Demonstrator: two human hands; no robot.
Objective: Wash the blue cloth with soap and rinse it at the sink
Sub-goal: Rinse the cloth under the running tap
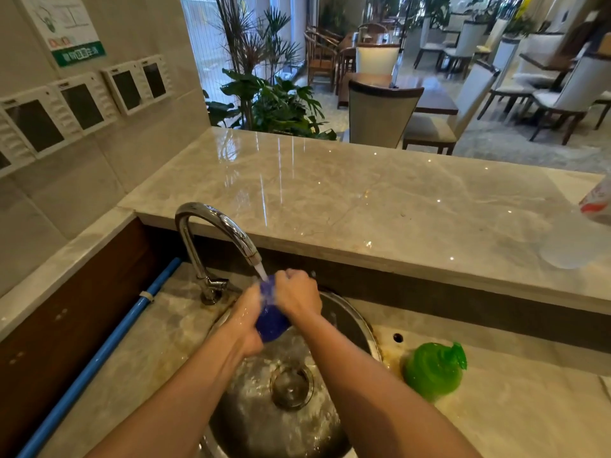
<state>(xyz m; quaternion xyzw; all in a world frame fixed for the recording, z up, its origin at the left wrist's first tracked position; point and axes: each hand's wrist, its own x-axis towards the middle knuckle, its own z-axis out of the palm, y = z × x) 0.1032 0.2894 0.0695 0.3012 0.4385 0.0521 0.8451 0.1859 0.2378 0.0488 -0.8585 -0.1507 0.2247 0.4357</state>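
Observation:
The blue cloth (270, 320) is bunched up between both hands above the round steel sink (358, 320). My left hand (246, 317) grips it from the left, and my right hand (297, 294) is curled round its top from the right. Water runs from the chrome tap (218, 226) onto the cloth's upper end. Much of the cloth is hidden by my fingers. The basin is wet, with a strainer drain (291, 386) below my hands.
A green plastic bag (433, 370) lies on the wet counter right of the sink. A blue pipe (99, 358) runs along the left. A raised marble ledge (363, 200) stands behind the sink, with a white container (575, 239) at its right end.

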